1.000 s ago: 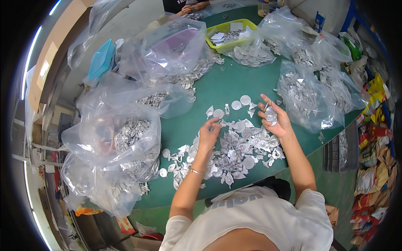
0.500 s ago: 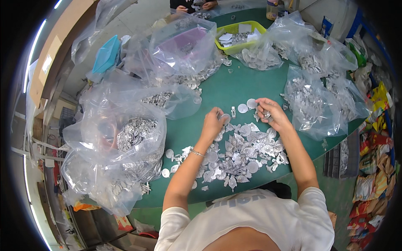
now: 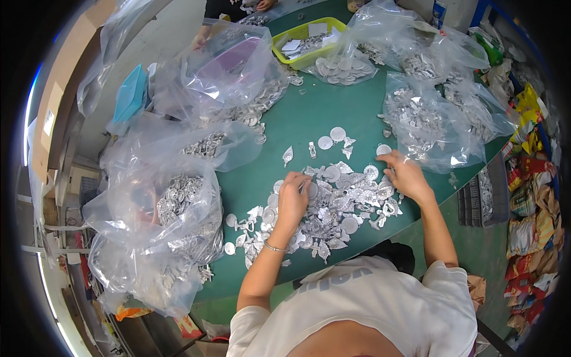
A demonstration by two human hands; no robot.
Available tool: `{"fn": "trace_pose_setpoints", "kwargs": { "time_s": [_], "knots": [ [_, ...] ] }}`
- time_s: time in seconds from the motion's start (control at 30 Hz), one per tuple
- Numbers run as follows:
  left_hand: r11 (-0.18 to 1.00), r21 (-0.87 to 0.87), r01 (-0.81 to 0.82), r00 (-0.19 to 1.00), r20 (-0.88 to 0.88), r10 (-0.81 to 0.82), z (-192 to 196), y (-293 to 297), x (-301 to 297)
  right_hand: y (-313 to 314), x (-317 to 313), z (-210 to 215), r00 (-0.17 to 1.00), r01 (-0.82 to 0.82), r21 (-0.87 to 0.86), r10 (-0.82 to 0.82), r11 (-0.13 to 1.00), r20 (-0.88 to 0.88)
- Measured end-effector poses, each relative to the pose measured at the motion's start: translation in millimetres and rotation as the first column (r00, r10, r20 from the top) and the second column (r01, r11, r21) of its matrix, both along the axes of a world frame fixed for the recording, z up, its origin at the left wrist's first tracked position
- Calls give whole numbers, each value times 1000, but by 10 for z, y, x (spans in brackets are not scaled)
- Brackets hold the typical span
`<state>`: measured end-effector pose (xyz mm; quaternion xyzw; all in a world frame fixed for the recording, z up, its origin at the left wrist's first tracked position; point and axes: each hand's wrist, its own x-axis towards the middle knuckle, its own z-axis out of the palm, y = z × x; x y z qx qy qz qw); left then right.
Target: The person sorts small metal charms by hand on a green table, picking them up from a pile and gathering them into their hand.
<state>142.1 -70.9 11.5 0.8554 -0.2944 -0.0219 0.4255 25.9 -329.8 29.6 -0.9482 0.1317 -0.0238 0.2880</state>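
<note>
A pile of small silver-grey metal charms point(image 3: 333, 208), many of them leaf-shaped or round, lies on the green table before me. My left hand point(image 3: 293, 199) is at its upper left, fingers bent and closed among the pieces; what they pinch is largely hidden. Beyond the pile's right side, my right hand point(image 3: 407, 177) has its fingertips on a round charm point(image 3: 383, 150), the other fingers curled. A loose row past the pile includes a leaf-shaped charm point(image 3: 288, 156), a small narrow charm point(image 3: 313, 150), two round discs point(image 3: 331, 138) and a winged-looking piece point(image 3: 348, 143).
Clear plastic bags point(image 3: 178, 220) full of metal parts crowd the left; more bags point(image 3: 425, 122) stand at the right. A yellow-green basket point(image 3: 308, 44) and a purple tub point(image 3: 229, 62) sit at the back. Another person's hand point(image 3: 266, 5) shows at the far edge.
My left hand has come down onto the pile. My right hand has shifted right of the two discs, onto a round charm. A leaf-shaped charm and winged-looking piece now lie in the row.
</note>
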Motion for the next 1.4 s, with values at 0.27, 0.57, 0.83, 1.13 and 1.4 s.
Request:
{"fn": "trace_pose_setpoints", "kwargs": {
  "time_s": [0.27,0.57,0.83,1.13,1.4],
  "knots": [
    [875,-412,-253,378,-875,-303,327,-20,-283,119,126,-94,994,-91,-25,93,996,56],
    [765,-473,-437,-164,-794,-585,109,-148,-793,102,-128,-1,989,-37,988,-134,153,58],
    [757,-147,-637,-289,-864,-411,74,-361,-1074,755,-286,307,853,-450,608,517,654,76],
    [554,-450,-700,-251,-571,-781,-215,-256,-1097,533,-388,364,922,-289,526,86,800,376],
    [522,-494,-696,-353,-398,-847,-227,-225,-1127,70,-518,-192,969,130,-183,-86,974,230]
  ]
}}
